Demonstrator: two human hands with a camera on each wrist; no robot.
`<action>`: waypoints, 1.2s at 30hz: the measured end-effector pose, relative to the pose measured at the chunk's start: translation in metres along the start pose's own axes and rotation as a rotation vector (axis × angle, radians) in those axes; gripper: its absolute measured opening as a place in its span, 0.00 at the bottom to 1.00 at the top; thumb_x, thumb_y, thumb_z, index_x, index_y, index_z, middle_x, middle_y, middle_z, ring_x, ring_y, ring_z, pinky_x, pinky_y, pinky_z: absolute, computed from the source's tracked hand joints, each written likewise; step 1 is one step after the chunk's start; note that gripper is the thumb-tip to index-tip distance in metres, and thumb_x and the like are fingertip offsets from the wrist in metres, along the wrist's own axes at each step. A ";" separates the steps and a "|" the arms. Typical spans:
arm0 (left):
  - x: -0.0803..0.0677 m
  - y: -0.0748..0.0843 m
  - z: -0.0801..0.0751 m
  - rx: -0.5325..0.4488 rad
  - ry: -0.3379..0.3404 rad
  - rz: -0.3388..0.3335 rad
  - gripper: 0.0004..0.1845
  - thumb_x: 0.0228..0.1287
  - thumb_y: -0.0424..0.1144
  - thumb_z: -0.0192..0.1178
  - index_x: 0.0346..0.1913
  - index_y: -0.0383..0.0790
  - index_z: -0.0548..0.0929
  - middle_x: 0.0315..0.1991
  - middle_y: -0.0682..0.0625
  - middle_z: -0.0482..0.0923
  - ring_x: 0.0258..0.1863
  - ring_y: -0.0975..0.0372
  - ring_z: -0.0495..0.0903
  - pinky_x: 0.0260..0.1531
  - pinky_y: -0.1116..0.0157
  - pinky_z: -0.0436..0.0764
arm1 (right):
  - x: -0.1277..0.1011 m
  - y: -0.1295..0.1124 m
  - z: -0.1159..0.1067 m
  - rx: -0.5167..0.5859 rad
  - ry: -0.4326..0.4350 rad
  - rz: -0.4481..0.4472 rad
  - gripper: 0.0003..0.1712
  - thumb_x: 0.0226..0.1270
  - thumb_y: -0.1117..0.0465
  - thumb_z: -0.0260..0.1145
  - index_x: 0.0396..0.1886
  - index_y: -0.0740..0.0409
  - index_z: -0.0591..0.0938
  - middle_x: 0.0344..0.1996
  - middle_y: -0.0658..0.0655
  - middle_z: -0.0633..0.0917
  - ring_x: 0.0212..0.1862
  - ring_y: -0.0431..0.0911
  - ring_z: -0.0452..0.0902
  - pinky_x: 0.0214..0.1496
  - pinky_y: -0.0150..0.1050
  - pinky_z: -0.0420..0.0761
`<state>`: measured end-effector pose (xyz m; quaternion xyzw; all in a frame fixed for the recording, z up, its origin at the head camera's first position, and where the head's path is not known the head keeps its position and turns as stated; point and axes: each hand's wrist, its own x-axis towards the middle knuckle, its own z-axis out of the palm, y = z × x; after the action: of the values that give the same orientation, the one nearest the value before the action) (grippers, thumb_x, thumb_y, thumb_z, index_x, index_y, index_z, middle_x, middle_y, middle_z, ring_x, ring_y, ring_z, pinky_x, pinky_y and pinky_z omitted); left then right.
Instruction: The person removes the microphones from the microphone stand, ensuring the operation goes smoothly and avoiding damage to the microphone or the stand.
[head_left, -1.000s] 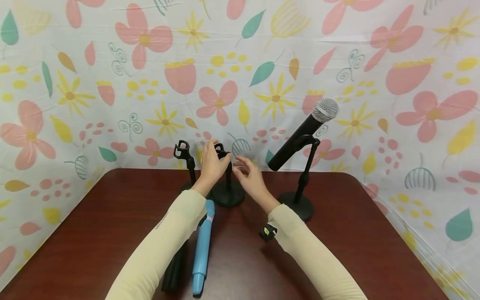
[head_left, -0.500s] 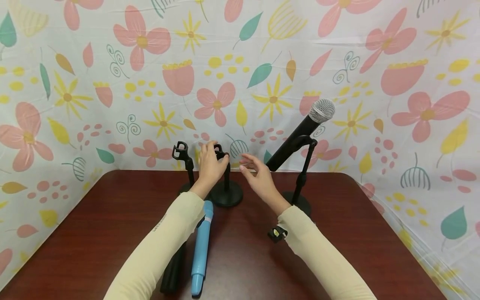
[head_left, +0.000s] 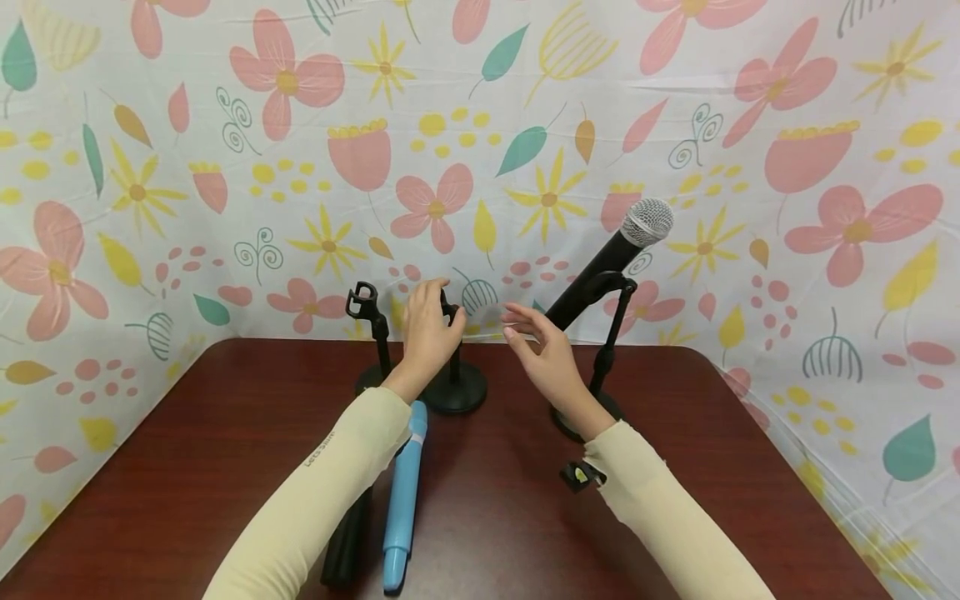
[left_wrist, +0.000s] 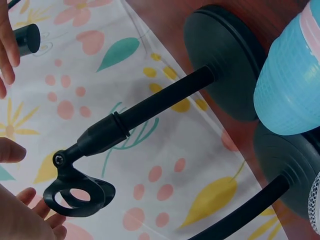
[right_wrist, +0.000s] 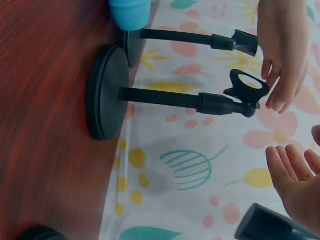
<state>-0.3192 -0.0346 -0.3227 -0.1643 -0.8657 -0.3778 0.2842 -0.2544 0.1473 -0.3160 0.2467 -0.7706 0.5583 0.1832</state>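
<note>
My left hand (head_left: 429, 333) is at the top of the middle black desk microphone stand (head_left: 455, 390), thumb and fingers apart around its clip (left_wrist: 80, 197). The clip holds no microphone, and in the head view the hand hides most of it. My right hand (head_left: 551, 358) is raised with spread, slightly bent fingers, holding nothing. It is right of the middle stand, overlapping the lower end of a black microphone (head_left: 600, 271) with a silver mesh head. That microphone sits tilted in the clip of the right stand (head_left: 604, 358).
Left of the middle stand is another stand with a vacant clip (head_left: 363, 302). A light blue microphone-shaped thing (head_left: 403, 500) lies lengthwise on the dark red-brown table (head_left: 225, 467). Beside it, partly under the left sleeve, lies a black handle (head_left: 347, 542). A floral cloth (head_left: 480, 108) hangs behind.
My right hand has moved right, away from the middle stand and toward the mounted microphone. My left hand has shifted slightly right and now covers more of the clip.
</note>
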 end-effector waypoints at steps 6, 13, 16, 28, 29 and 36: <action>-0.001 0.002 0.001 -0.026 0.006 0.026 0.25 0.65 0.37 0.61 0.63 0.35 0.69 0.59 0.39 0.70 0.59 0.47 0.67 0.61 0.50 0.64 | -0.008 -0.007 -0.009 -0.020 0.017 -0.068 0.22 0.70 0.72 0.57 0.63 0.70 0.71 0.54 0.72 0.76 0.55 0.62 0.74 0.53 0.39 0.78; -0.004 0.003 0.003 -0.044 0.011 0.039 0.25 0.66 0.37 0.60 0.64 0.34 0.69 0.58 0.39 0.70 0.57 0.47 0.68 0.58 0.49 0.67 | -0.015 0.009 -0.022 -0.057 0.049 -0.204 0.22 0.67 0.78 0.57 0.60 0.72 0.73 0.52 0.70 0.78 0.54 0.60 0.75 0.51 0.31 0.78; -0.006 0.005 0.004 -0.048 0.003 0.043 0.25 0.65 0.36 0.61 0.64 0.35 0.69 0.59 0.40 0.70 0.58 0.47 0.68 0.59 0.48 0.66 | -0.019 0.020 -0.030 -0.070 0.076 -0.242 0.22 0.66 0.79 0.57 0.60 0.70 0.74 0.51 0.69 0.78 0.53 0.56 0.76 0.51 0.31 0.78; -0.009 0.007 0.004 -0.024 -0.006 0.083 0.25 0.65 0.36 0.61 0.63 0.37 0.69 0.59 0.41 0.70 0.60 0.50 0.67 0.57 0.49 0.67 | -0.034 -0.005 -0.055 -0.026 0.268 -0.330 0.19 0.65 0.83 0.54 0.55 0.80 0.74 0.48 0.78 0.77 0.53 0.46 0.79 0.49 0.30 0.76; -0.010 0.008 0.004 -0.022 -0.002 0.089 0.25 0.65 0.36 0.61 0.63 0.37 0.69 0.58 0.41 0.70 0.59 0.50 0.68 0.57 0.50 0.68 | -0.034 -0.004 -0.057 -0.022 0.292 -0.343 0.18 0.64 0.83 0.53 0.54 0.80 0.74 0.48 0.78 0.77 0.53 0.47 0.79 0.50 0.30 0.76; -0.012 0.012 0.004 -0.008 0.025 0.152 0.24 0.63 0.34 0.62 0.61 0.35 0.70 0.57 0.41 0.71 0.58 0.49 0.69 0.59 0.51 0.67 | -0.034 0.009 -0.072 -0.016 0.475 -0.365 0.16 0.66 0.80 0.54 0.53 0.82 0.74 0.48 0.77 0.77 0.53 0.53 0.77 0.55 0.34 0.76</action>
<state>-0.3056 -0.0245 -0.3252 -0.2259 -0.8456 -0.3606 0.3223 -0.2315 0.2243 -0.3198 0.2422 -0.6536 0.5520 0.4576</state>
